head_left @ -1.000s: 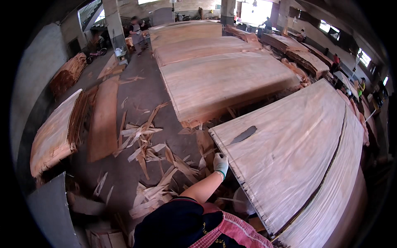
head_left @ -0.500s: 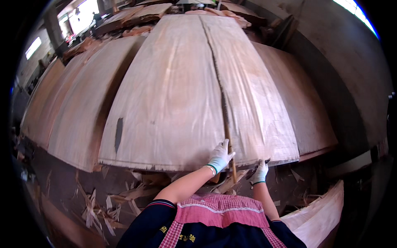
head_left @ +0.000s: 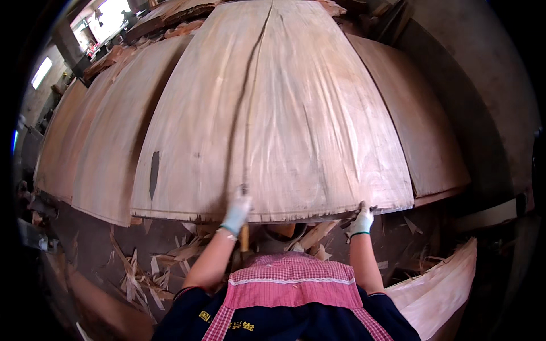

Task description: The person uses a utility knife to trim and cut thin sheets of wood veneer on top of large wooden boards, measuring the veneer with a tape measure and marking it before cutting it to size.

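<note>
A large pale veneer sheet (head_left: 296,125) lies on top of a stack in front of me, with a long split (head_left: 250,102) running from its far end to its near edge. My left hand (head_left: 235,210), in a white glove and blurred, lies over the near edge where the split ends. A short wooden stick (head_left: 244,238) shows just below that hand. My right hand (head_left: 362,219), also gloved, grips the ragged near edge further right. A dark patch (head_left: 154,173) marks the sheet near its left corner.
More veneer stacks (head_left: 96,142) fan out to the left, and another (head_left: 421,136) sits lower on the right. Several splintered scraps (head_left: 148,267) litter the dark floor under the edge. A pale curved sheet (head_left: 438,284) lies at lower right.
The view swung from the scrap-strewn aisle to face the sheet squarely. My right hand came up onto the near edge. My left hand shifted along the edge to the split.
</note>
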`<move>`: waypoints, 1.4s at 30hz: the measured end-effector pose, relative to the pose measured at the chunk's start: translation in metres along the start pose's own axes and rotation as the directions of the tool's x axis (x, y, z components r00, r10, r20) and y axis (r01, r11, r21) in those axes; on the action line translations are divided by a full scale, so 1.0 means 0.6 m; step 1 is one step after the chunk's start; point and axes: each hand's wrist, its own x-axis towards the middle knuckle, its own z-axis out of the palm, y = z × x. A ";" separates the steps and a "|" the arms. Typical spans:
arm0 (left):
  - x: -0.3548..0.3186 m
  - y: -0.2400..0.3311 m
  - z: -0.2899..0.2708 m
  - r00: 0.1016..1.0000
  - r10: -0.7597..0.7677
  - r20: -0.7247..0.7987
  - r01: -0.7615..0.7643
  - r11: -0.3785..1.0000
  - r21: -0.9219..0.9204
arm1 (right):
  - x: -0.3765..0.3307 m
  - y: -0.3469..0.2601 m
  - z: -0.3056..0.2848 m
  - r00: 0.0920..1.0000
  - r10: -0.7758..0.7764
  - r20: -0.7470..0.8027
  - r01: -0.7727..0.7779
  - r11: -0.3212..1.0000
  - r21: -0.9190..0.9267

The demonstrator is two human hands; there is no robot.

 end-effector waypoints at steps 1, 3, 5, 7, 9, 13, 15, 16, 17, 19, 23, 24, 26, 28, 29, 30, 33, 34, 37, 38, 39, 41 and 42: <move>-0.031 0.002 -0.059 0.999 -0.009 -0.035 0.007 0.998 -0.068 | 0.000 0.000 0.009 0.983 -0.182 0.010 0.182 0.983 -0.025; -0.105 -0.012 -0.151 0.991 -0.101 -0.085 0.085 0.980 -0.181 | -0.072 -0.046 0.063 0.967 -0.255 0.016 0.255 0.958 -0.132; -0.165 -0.009 -0.177 0.955 -0.287 0.076 0.295 0.885 -0.360 | -0.098 -0.085 0.082 0.947 -0.319 0.042 0.321 0.929 -0.185; -0.181 -0.011 -0.159 0.928 -0.318 0.195 0.372 0.760 -0.533 | -0.042 -0.095 0.054 0.912 -0.405 0.065 0.410 0.895 -0.175; -0.167 -0.036 -0.153 0.921 -0.357 0.156 0.376 0.706 -0.600 | -0.020 -0.088 0.045 0.922 -0.376 0.089 0.386 0.905 -0.177; -0.135 -0.076 -0.148 0.936 -0.353 0.019 0.231 0.569 -0.789 | 0.001 -0.049 0.022 0.948 -0.309 0.079 0.319 0.908 -0.273; -0.108 -0.080 -0.136 0.919 -0.372 -0.130 0.162 0.658 -0.736 | 0.039 -0.011 -0.014 0.923 -0.383 0.030 0.373 0.873 -0.316; -0.100 -0.088 -0.131 0.893 -0.400 -0.204 0.147 0.689 -0.710 | 0.051 0.008 -0.023 0.910 -0.412 0.050 0.405 0.853 -0.329; -0.091 -0.094 -0.121 0.864 -0.422 -0.273 0.139 0.723 -0.677 | 0.054 0.022 -0.033 0.895 -0.441 0.062 0.435 0.835 -0.338; -0.086 -0.107 -0.112 0.831 -0.419 -0.366 0.097 0.756 -0.647 | 0.041 0.040 -0.044 0.906 -0.415 0.081 0.411 0.819 -0.400; -0.083 -0.115 -0.109 0.779 -0.390 -0.491 0.024 0.801 -0.599 | 0.009 0.025 -0.012 0.986 -0.164 -0.019 0.152 0.946 -0.286; -0.075 -0.107 -0.111 0.770 -0.371 -0.519 0.017 0.825 -0.564 | 0.009 0.015 -0.007 0.992 -0.123 0.004 0.118 0.941 -0.316; -0.069 -0.116 -0.116 0.779 -0.295 -0.553 -0.057 0.846 -0.531 | 0.015 0.017 0.011 0.990 -0.141 -0.002 0.133 0.940 -0.315; -0.044 -0.119 -0.099 0.782 -0.276 -0.559 -0.048 0.867 -0.496 | 0.058 0.024 -0.019 0.984 -0.180 -0.005 0.169 0.932 -0.321; -0.038 -0.113 -0.089 0.783 -0.278 -0.557 -0.051 0.864 -0.502 | 0.077 0.029 -0.028 0.981 -0.186 -0.060 0.152 0.918 -0.366; -0.022 -0.137 -0.110 0.782 -0.221 -0.583 -0.080 0.892 -0.445 | 0.083 0.038 -0.013 0.982 -0.182 -0.056 0.150 0.921 -0.360; -0.004 -0.166 -0.105 0.799 -0.233 -0.554 -0.099 0.859 -0.503 | 0.107 0.044 -0.029 0.976 -0.196 -0.092 0.156 0.932 -0.326; -0.018 -0.211 -0.167 0.728 -0.177 -0.662 -0.167 0.891 -0.422 | 0.063 0.064 0.020 0.992 -0.088 -0.087 0.055 0.944 -0.325; -0.052 -0.137 -0.102 0.768 -0.351 -0.535 -0.022 0.822 -0.570 | 0.091 0.049 -0.034 0.985 -0.165 -0.040 0.141 0.926 -0.350; -0.054 -0.132 -0.099 0.783 -0.347 -0.516 -0.015 0.820 -0.572 | 0.101 0.049 -0.040 0.983 -0.180 -0.043 0.155 0.926 -0.344; -0.049 -0.123 -0.096 0.804 -0.334 -0.492 -0.013 0.817 -0.576 | 0.115 0.044 -0.044 0.966 -0.247 -0.071 0.213 0.923 -0.320; -0.089 -0.121 -0.143 0.769 -0.360 -0.529 -0.027 0.808 -0.589 | 0.017 0.052 0.007 1.000 -0.028 -0.007 0.024 0.958 -0.285; -0.092 -0.105 -0.131 0.828 -0.349 -0.439 0.022 0.802 -0.596 | 0.018 0.040 -0.011 0.999 -0.044 -0.014 0.040 0.976 -0.215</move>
